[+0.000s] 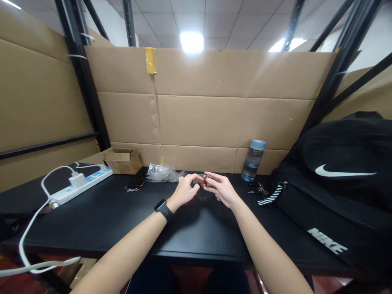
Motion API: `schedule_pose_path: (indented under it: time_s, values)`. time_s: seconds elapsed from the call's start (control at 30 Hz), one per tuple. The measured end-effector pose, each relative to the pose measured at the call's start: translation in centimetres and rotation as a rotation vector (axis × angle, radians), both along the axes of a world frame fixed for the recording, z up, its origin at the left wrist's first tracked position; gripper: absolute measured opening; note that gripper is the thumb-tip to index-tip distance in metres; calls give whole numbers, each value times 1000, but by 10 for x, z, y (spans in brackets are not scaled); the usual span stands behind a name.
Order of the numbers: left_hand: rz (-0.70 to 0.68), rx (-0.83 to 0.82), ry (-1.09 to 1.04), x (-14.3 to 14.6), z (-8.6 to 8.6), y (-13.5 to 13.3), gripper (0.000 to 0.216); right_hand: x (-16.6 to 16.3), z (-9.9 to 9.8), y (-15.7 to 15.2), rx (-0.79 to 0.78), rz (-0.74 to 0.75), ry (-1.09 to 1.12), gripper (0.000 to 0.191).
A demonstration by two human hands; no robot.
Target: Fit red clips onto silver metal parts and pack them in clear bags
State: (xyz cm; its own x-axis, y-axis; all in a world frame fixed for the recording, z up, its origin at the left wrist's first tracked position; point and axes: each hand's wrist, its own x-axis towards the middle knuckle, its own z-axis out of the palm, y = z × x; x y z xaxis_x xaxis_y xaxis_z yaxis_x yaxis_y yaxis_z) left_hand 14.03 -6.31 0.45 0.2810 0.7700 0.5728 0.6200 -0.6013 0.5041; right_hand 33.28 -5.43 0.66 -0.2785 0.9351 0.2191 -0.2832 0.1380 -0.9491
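Note:
Both my hands meet over the middle of the black table. My left hand, with a dark band on its wrist, is curled, thumb and fingers pinched on a tiny dark piece. My right hand pinches the same small piece from the other side, its other fingers loosely bent. A bit of red shows under my left hand. The piece is too small to name.
A crumpled clear plastic bag and a dark phone lie behind my left hand. A small cardboard box and a white power strip with cable stand at left. A water bottle, keys and a black backpack are at right.

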Motion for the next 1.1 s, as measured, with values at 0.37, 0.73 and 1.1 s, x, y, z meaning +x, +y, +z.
schedule_pose_path:
  time_s: [0.37,0.73,1.1]
  values:
    - [-12,57,422,33,-27,43,55,29,3,16,107,-232,-50,46]
    - [32,78,429,44,-23,57,22,35,6,17,116,-274,-49,45]
    - [58,-19,518,36,-31,67,28,35,5,17,124,-266,-104,46]
